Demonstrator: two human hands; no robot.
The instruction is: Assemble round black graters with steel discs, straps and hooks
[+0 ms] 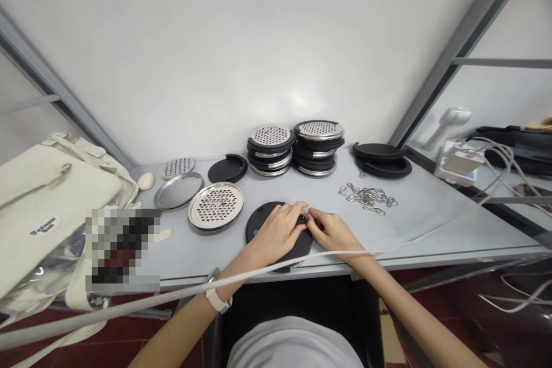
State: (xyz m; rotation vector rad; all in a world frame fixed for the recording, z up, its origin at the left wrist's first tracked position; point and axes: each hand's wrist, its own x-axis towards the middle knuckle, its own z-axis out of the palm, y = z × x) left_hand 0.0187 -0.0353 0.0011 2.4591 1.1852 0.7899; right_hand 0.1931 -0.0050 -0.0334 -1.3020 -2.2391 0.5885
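A black round grater cover (257,219) with a blue spot lies near the front edge of the table. My left hand (279,233) rests over it, thumb and fingers closed at its right rim. My right hand (334,234) meets it there, its fingertips pinched around a small, shiny metal piece (304,218), mostly hidden by the fingers. To the right is a loose pile of metal clips (366,195). Left of my hands lies a round metal grater plate (216,206), its rim near plain metal discs (179,191).
Two stacks of round graters (271,152) (319,146) stand against the wall. Black covers (382,161) lie at the back right, another black cover (227,168) at the back left. A white cable (388,250) crosses before my forearms. A cream bag (56,201) sits left.
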